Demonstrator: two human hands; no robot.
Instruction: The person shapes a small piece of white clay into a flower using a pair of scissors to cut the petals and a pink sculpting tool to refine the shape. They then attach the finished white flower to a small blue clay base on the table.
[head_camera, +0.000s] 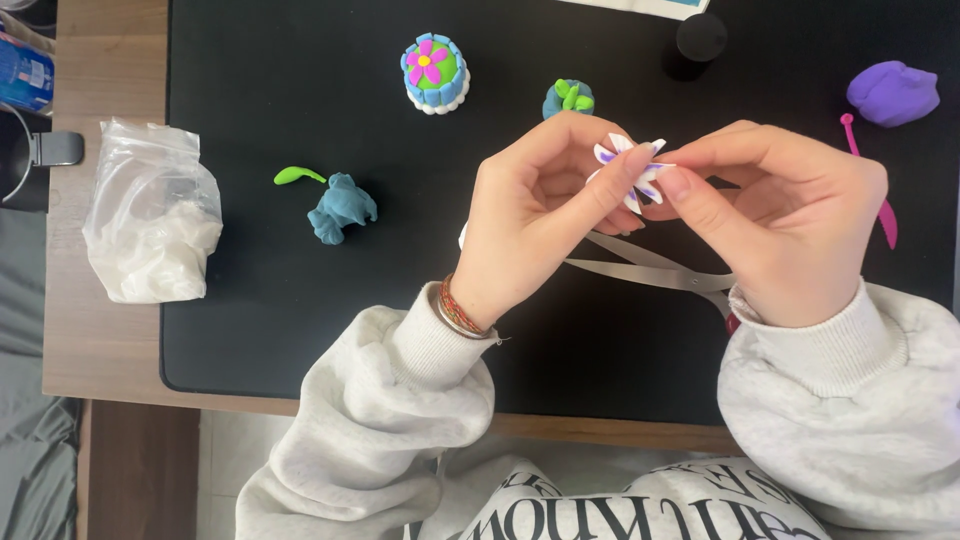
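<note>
Head view: left hand (535, 215) and right hand (775, 220) both pinch a white-and-purple clay flower (630, 170). Scissors (650, 268) lie beneath on the black mat (300, 310).

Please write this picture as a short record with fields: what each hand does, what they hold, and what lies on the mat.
left hand: pinches the clay flower from the left
right hand: pinches the same flower from the right
clay flower: white petals with purple marks, held above the mat
mat: black, on a wooden table
under the hands: scissors
on the mat: clay cake, blue lump, purple lump, pink tool
beside the mat: plastic bag
</note>
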